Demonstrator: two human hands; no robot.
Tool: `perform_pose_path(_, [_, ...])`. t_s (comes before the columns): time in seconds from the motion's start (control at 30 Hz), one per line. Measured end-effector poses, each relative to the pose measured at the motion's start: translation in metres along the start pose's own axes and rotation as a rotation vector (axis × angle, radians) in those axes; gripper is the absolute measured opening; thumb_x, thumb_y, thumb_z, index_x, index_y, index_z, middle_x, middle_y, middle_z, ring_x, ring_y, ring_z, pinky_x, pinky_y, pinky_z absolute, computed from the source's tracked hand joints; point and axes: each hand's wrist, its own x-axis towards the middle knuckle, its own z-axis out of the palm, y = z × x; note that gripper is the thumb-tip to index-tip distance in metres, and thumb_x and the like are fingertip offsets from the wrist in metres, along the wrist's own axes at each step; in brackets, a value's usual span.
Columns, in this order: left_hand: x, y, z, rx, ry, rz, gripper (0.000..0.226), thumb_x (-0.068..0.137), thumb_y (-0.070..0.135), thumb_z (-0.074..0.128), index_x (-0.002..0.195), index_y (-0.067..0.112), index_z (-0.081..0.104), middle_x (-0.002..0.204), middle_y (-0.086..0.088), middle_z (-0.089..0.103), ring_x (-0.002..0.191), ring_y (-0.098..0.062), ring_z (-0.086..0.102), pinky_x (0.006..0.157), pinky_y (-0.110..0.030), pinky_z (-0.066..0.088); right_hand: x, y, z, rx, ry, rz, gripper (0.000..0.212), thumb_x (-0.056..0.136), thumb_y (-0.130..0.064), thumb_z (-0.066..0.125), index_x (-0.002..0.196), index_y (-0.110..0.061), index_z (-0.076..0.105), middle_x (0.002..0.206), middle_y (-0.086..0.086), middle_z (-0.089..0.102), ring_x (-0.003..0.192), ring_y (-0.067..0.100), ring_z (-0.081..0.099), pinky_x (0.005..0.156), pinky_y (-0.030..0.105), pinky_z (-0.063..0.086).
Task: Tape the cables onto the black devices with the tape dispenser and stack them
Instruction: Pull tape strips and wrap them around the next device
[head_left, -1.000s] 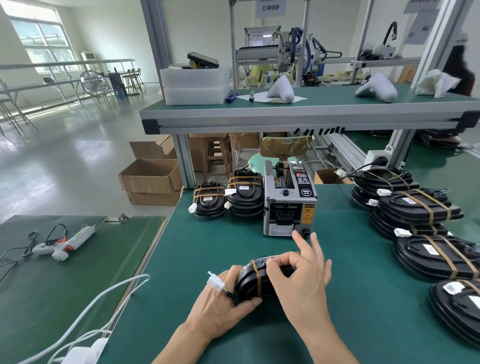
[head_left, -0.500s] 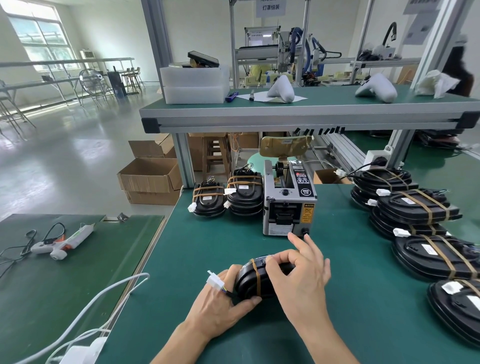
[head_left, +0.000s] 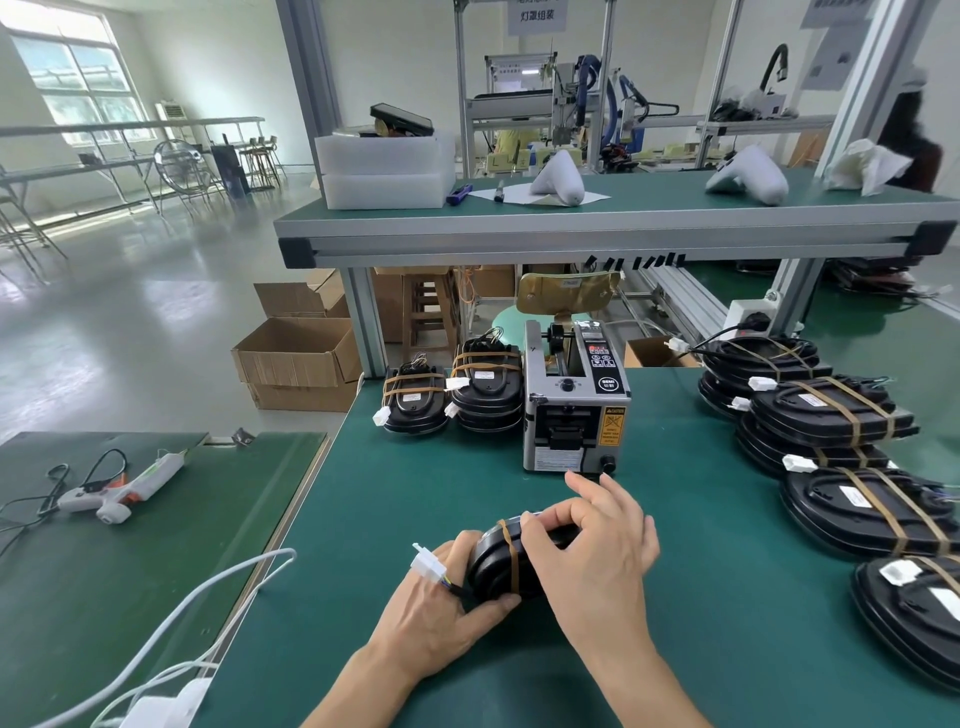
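The tape dispenser (head_left: 574, 400) stands upright on the green tabletop (head_left: 701, 519) and serves as the reference point for all positions below.

**Work in hand.** Directly in front of the tape dispenser, near the front edge of the tabletop, both hands hold one black device (head_left: 498, 564) tilted up on its edge. The left hand (head_left: 441, 608) grips the device from the left, fingers curled round its lower rim. A white connector (head_left: 428, 565) on a short cable lies across the back of this hand. The right hand (head_left: 597, 551) covers the right part of the device: thumb and forefinger curl over its top edge, the other fingers are spread towards the dispenser. One brown tape strip (head_left: 511, 561) already wraps the device. Whether the right hand presses down a second strip cannot be told; the hand hides that area.

**Work completed.** Immediately left of the tape dispenser, two short stacks of taped devices (head_left: 485, 387) stand side by side, each top unit bound with brown tape.

**Other stock.** To the right of the dispenser, a long row of stacked devices (head_left: 831, 415) runs towards the front edge. The visible top units carry two crossing tape strips each.

**Judgement of progress.** The task appears well advanced. The unit in hand probably needs its tape finished, then placement on a stack. No untaped device is visible elsewhere.
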Motion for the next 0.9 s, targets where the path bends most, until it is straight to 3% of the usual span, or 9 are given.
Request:
perform_pose_path(0.2, [0.0, -0.001, 0.002, 0.006, 0.002, 0.007, 0.046, 0.089, 0.058, 0.074, 0.123, 0.044, 0.047, 0.106, 0.024, 0.063, 0.097, 0.0, 0.06, 0.086, -0.025, 0.049, 0.0, -0.001, 0.002, -0.028, 0.017, 0.025, 0.024, 0.084, -0.041, 0.076, 0.067, -0.034, 0.06, 0.138, -0.02, 0.058, 0.148, 0.005, 0.026, 0.125, 0.045, 0.002])
perform_pose_path(0.43, [0.0, -0.002, 0.003, 0.018, 0.011, 0.009, 0.044, 0.09, 0.06, 0.072, 0.121, 0.043, 0.046, 0.104, 0.028, 0.06, 0.093, 0.002, 0.058, 0.082, -0.022, 0.048, -0.001, 0.005, 0.006, -0.015, 0.073, -0.007, 0.021, 0.082, -0.035, 0.078, 0.08, -0.032, 0.057, 0.127, -0.02, 0.06, 0.146, 0.009, 0.032, 0.124, 0.045, 0.004])
perform_pose_path(0.6, [0.0, -0.003, 0.003, 0.02, 0.015, 0.001, 0.043, 0.09, 0.061, 0.072, 0.119, 0.039, 0.05, 0.102, 0.023, 0.062, 0.093, -0.002, 0.06, 0.082, -0.03, 0.051, -0.002, 0.008, 0.01, 0.019, 0.089, -0.021, 0.022, 0.083, -0.031, 0.077, 0.085, -0.032, 0.055, 0.118, -0.025, 0.057, 0.145, 0.009, 0.034, 0.124, 0.048, 0.003])
perform_pose_path(0.73, [0.0, -0.002, 0.003, 0.019, 0.015, -0.004, 0.043, 0.09, 0.06, 0.073, 0.121, 0.042, 0.05, 0.103, 0.025, 0.062, 0.093, -0.001, 0.06, 0.081, -0.028, 0.051, 0.0, 0.007, 0.012, 0.008, 0.095, -0.008, 0.032, 0.077, -0.038, 0.082, 0.092, -0.033, 0.055, 0.105, -0.031, 0.049, 0.143, 0.008, 0.034, 0.123, 0.05, 0.005])
perform_pose_path(0.9, [0.0, -0.001, 0.003, 0.01, 0.014, -0.011, 0.043, 0.09, 0.057, 0.075, 0.121, 0.04, 0.052, 0.103, 0.023, 0.063, 0.094, -0.002, 0.062, 0.082, -0.028, 0.052, 0.0, 0.007, 0.013, 0.003, 0.087, -0.023, 0.032, 0.079, -0.039, 0.081, 0.096, -0.033, 0.055, 0.103, -0.037, 0.043, 0.142, 0.009, 0.033, 0.123, 0.051, 0.006])
